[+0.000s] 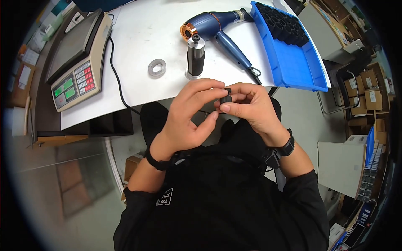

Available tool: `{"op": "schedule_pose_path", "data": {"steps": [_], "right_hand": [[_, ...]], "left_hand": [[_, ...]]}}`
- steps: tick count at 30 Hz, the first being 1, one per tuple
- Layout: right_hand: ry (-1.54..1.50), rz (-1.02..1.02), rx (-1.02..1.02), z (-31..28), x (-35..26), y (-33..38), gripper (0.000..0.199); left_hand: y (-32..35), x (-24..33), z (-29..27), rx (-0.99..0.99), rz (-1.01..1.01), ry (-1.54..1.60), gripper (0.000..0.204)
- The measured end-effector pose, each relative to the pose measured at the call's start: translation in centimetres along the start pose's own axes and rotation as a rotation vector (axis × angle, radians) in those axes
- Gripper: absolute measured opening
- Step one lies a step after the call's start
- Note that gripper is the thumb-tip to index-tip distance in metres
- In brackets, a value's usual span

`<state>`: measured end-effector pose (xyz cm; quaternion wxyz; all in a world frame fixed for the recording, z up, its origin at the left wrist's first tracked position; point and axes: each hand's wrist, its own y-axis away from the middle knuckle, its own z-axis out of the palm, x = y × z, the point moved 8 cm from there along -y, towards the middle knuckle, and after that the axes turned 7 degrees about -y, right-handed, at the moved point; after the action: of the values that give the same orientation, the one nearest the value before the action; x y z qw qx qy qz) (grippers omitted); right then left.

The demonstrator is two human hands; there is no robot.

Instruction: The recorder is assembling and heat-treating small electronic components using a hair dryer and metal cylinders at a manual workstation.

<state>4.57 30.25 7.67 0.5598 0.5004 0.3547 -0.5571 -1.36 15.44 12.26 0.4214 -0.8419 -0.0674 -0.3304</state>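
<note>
Between the thumb and fingers of my right hand (255, 106) is a small black part (226, 98); its exact kind is hard to make out. My left hand (186, 113) is right beside it, fingers stretched toward the part and thumb apart from them. Whether the left fingertips touch the part is not clear. Both hands are over my lap, just off the table's near edge. Beyond them, a silver metal cylinder with a black sleeve and a black knob on top (196, 58) stands upright on the white table (142, 25).
A blue hair dryer (209, 24) lies behind the cylinder. To the right, a blue tray (295, 62) holds several black tubes (278, 25) at its far end. A clear tape roll (157, 67) lies left of the cylinder. A weighing scale (77, 83) with a black cable fills the left side.
</note>
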Motion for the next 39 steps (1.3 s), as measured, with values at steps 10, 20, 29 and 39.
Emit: {"op": "schedule_pose_path", "data": {"steps": [10,20,29,39], "right_hand": [[0.099,-0.106,-0.060,1.3,-1.1,0.4,0.044],[0.117,-0.125,-0.078,1.7,-0.9,0.6,0.048],[-0.088,0.093,-0.109,1.8,0.4,0.5,0.047],[-0.390,0.094,-0.216,2.4,1.5,-0.1,0.042]], "left_hand": [[0.5,-0.8,0.2,0.104,-0.075,0.025,0.053],[1.0,-1.0,0.2,0.085,-0.033,0.001,0.051],[0.8,-0.9,0.0,0.083,-0.044,-0.002,0.050],[0.9,-0.7,-0.4,0.205,-0.040,0.032,0.052]]}}
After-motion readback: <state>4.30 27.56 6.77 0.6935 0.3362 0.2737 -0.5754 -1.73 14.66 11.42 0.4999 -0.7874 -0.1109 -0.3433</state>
